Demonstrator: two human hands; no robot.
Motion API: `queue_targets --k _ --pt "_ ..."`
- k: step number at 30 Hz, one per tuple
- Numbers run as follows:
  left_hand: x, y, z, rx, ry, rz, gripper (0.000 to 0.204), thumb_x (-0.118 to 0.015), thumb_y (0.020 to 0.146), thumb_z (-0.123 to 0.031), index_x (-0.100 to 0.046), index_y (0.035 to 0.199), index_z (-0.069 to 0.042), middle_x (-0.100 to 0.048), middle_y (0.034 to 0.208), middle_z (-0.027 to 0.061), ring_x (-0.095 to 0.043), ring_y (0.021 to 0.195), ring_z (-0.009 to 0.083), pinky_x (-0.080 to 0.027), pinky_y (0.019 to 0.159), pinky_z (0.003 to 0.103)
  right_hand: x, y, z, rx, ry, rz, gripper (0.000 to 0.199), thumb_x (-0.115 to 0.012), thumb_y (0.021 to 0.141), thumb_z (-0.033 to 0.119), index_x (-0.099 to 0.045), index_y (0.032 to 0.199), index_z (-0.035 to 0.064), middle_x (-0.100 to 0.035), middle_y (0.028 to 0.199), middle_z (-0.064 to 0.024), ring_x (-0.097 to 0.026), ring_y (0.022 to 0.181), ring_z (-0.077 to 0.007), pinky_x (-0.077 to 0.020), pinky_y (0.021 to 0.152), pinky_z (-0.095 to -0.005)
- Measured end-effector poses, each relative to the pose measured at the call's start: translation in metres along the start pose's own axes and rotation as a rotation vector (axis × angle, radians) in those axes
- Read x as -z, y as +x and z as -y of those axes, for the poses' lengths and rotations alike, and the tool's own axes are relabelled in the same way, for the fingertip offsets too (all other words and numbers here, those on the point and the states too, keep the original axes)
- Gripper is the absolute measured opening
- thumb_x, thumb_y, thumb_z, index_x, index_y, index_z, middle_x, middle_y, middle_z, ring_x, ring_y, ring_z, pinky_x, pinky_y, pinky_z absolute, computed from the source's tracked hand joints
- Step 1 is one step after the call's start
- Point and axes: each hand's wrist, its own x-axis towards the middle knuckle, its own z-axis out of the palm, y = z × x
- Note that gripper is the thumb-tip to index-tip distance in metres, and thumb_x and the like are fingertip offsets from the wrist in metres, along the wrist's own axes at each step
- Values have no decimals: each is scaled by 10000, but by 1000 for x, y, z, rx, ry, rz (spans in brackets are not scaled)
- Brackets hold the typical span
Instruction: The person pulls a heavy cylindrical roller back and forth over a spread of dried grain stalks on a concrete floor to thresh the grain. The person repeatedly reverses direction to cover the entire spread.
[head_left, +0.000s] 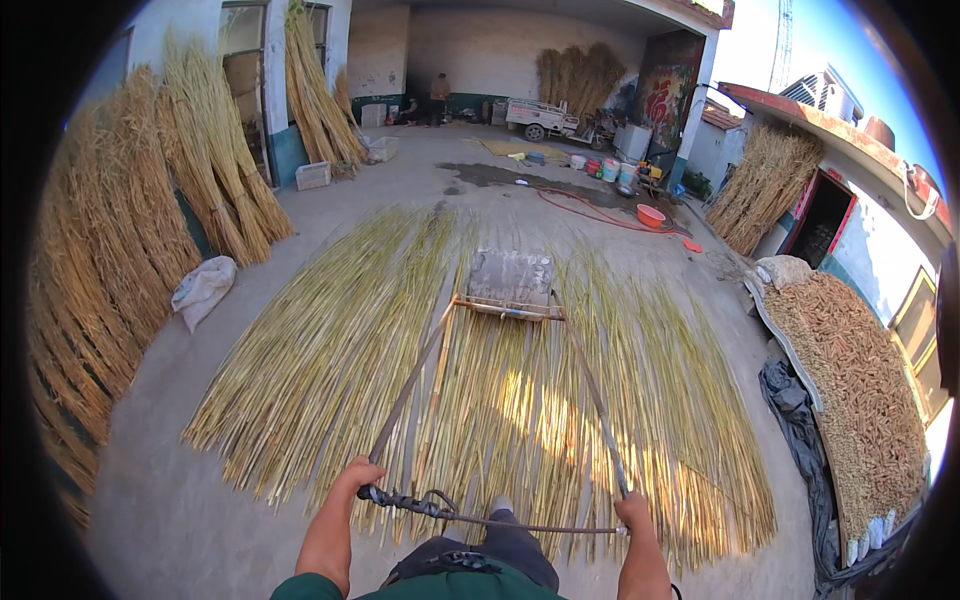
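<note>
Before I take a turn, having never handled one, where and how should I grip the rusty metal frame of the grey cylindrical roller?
Likely best by the two long side bars, one hand each, at the ends farthest from the roller; come from behind the thin rusty crossbar. The bars stand apart, reaching back there.

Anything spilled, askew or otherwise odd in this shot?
The roller rests on the spread stalks, left hand and right hand gripping its frame; nothing odd there. Farther off, a dark, possibly wet patch marks the paler concrete near the buckets, perhaps spilled water, and a red hose lies in loose curves nearby, looking untidy.
</note>
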Motion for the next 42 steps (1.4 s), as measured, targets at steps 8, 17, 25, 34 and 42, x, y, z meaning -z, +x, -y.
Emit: queue_targets --k 8,17,25,34,42 --pt "-15 -46 32 7 13 -7 236 -660 654 -233 -597 680 -8 -577 607 76 -534 525 182 -411 483 333 -16 -51 -44 -21 16 37 384 -561 719 255 -570 939 -59 -592 917 -272 -578 893 -388 -458 781 -416" --pt "-27 -109 93 63 62 -73 245 -643 640 -259 -585 648 -21 -560 591 63 -516 518 181 -397 476 333 -20 -108 -86 20 84 104 427 -570 722 290 -568 976 -53 -572 968 -289 -552 946 -404 -437 831 -424" --pt "-48 -177 107 -1 126 -68 244 -660 628 -248 -584 647 -16 -560 610 70 -528 542 182 -409 484 341 -36 -154 -138 3 85 94 416 -584 708 283 -585 962 -47 -575 976 -282 -554 954 -391 -442 833 -411" --pt "-57 -238 164 10 43 -38 256 -648 637 -245 -587 701 -4 -573 635 79 -536 552 178 -410 489 334 -47 -232 -172 -31 91 69 389 -542 729 260 -574 974 -40 -576 984 -269 -550 959 -392 -440 822 -424" --pt "-74 -301 250 70 129 -29 304 -648 639 -282 -582 678 13 -573 631 91 -541 561 194 -428 511 353 -75 -303 -228 -88 169 122 423 -532 760 324 -565 964 -46 -581 970 -269 -555 950 -393 -438 820 -425"
